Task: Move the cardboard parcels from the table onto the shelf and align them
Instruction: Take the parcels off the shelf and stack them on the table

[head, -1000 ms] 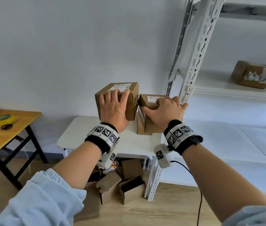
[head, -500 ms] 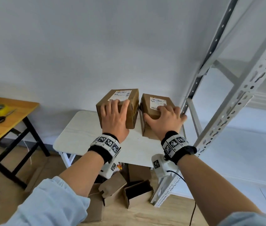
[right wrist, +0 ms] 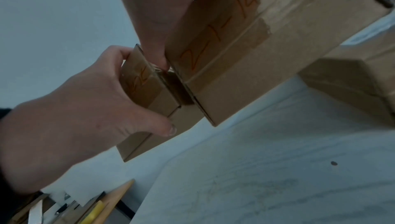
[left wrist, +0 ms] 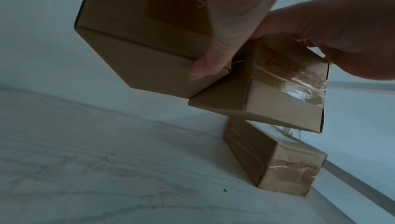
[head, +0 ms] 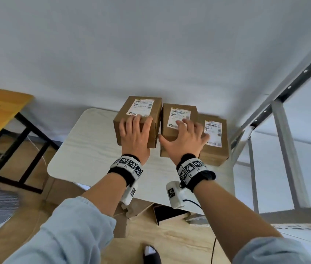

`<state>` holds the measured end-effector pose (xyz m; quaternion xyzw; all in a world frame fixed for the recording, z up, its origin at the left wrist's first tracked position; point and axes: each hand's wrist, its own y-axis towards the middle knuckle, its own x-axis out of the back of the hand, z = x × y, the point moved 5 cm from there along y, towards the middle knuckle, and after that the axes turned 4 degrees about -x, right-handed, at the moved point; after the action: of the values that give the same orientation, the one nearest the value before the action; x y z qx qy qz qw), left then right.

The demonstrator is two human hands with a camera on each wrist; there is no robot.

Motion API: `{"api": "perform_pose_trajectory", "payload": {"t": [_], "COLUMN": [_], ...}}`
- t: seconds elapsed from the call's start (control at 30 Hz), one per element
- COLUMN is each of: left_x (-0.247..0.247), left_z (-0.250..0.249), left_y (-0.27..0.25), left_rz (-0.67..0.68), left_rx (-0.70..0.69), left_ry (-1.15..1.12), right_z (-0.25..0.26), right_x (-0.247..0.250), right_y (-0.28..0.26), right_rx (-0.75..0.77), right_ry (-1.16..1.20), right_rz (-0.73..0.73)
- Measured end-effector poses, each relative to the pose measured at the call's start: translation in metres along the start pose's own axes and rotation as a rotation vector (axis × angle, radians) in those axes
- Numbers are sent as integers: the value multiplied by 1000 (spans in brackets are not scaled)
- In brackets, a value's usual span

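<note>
My left hand (head: 134, 134) grips a brown cardboard parcel (head: 141, 111) with a white label on top, fingers over its near top edge and thumb (left wrist: 205, 59) on its side. My right hand (head: 186, 140) grips a second labelled parcel (head: 179, 115) just to the right of the first. In the left wrist view both held parcels (left wrist: 138, 42) (left wrist: 278, 96) hang above the white table (head: 93, 149), touching at a lower corner. A third parcel (head: 216, 147) stands on the table to the right of my right hand. The shelf's grey metal frame (head: 284, 130) rises at the right.
A wooden side table (head: 0, 111) with a yellow tape roll and scissors stands at the left. Open cardboard boxes (head: 170, 214) lie on the floor under the white table. The wall is close behind the parcels. A cable hangs from my right wrist camera.
The head view has swung down and left, so the shelf board with its parcel is out of sight. Both hands keep their grips. The third parcel now shows fully beside my right hand.
</note>
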<state>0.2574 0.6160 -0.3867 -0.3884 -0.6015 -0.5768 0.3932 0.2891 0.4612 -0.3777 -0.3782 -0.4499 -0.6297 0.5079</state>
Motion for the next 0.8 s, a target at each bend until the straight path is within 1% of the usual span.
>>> {"api": "perform_pose_trajectory", "payload": {"t": [0.1,0.23,0.37,0.47,0.53,0.6,0.67,0.77,0.8], "left_x": [-30,-63,-89,-104,-114,-125,-135,-144,-143], "left_z": [4,12,8,-2,-9,-15,-22,-32,-34], "left_y": [10,16,22,25,26,25,19,5,2], "left_rz": [18,34,60,86,118,182,276,461,499], "left_rx": [27,48,36,20,-4,-34,-83,-146,-155], "left_ry": [-34,-66,-91,-98,-71,-34,-5,38,45], "right_z": [0,-4,-20,-35,-42,-45,-44,-43,-43], "right_x": [-30,-65,-91,-106,-113,-120,-125,-128,-127], "right_y": [14,20,26,31,34,35,31,26,25], "right_rx": [-14,-34,-35,-38,-32,-17,11,63,87], "right_ry": [25,60,85,62,30,-33,-81,-150,-181], "right_rz": [41,32,-6,3,46,162,260,333,350]}}
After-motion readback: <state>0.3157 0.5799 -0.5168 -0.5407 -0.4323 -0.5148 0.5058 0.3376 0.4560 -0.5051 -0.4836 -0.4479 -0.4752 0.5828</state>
